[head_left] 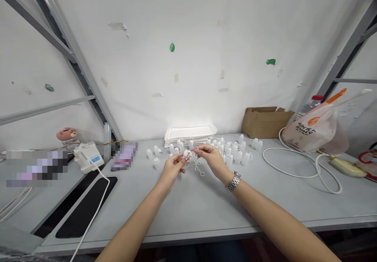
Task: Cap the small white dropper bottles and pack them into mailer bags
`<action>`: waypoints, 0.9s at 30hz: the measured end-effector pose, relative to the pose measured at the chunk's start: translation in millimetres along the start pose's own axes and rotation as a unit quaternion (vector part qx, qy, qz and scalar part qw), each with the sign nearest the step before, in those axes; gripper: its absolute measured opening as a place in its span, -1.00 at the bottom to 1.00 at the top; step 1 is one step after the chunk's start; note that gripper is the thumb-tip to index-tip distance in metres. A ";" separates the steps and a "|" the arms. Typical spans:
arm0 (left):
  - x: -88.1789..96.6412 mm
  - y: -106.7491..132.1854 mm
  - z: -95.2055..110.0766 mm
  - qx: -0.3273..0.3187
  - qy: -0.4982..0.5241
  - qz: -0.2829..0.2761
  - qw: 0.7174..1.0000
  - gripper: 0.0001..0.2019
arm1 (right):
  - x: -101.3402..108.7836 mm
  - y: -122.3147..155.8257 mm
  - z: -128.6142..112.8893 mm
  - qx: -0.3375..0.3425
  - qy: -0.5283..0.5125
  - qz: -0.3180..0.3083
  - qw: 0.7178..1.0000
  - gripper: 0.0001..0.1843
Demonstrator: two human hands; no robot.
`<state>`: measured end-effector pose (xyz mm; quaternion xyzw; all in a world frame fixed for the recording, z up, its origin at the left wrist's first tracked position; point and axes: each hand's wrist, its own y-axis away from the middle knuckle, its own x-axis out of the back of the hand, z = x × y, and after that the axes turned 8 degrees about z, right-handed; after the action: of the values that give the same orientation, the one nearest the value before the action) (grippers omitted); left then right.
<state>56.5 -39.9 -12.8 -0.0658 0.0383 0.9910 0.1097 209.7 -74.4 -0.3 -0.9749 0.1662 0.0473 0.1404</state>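
Observation:
Between the thumb and fingers of my left hand (172, 171) is a small white plastic squeeze bottle (185, 153), held above the table. My right hand (212, 159) faces it, its thumb and forefinger pinched together on a small white plastic piece close to the bottle's top; its exact shape is too small to tell. Just below the hands lie thin white looped straps (201, 168). Beyond my right hand stand several similar bottles (235, 149), some with looped straps. A few more bottles (157, 163) are left of my left hand.
White stacked trays (191, 132) rest against the wall. Right of them are a cardboard box (266, 122), a coiled white cable (290, 175) and a plastic bag (312, 130). On the left lie a black mat (88, 207), a white power strip (88, 158) and a phone (124, 156).

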 end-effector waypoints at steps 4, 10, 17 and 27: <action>0.0 1.0 0.6 -0.009 -0.014 -0.005 1.000 -0.49 | -0.1 0.0 -0.4 -0.008 -0.010 0.007 1.000 -0.80; -1.1 -0.4 -1.8 -0.047 -0.044 -0.002 0.998 -0.47 | 0.0 1.0 -4.2 0.001 -0.015 0.040 0.999 -0.76; -2.1 -2.0 -4.2 -0.071 -0.072 0.022 0.995 -0.45 | 0.1 1.1 -4.2 0.005 -0.008 0.072 0.997 -0.75; -3.1 -0.3 -5.8 -0.123 -0.097 0.014 0.987 -0.60 | 2.1 -3.9 10.1 -0.039 -0.054 0.044 0.997 -0.79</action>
<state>60.3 -40.8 -18.1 0.0182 -0.0943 0.9913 0.0903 212.5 -68.6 -9.3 -0.9674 0.1990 0.1123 0.1088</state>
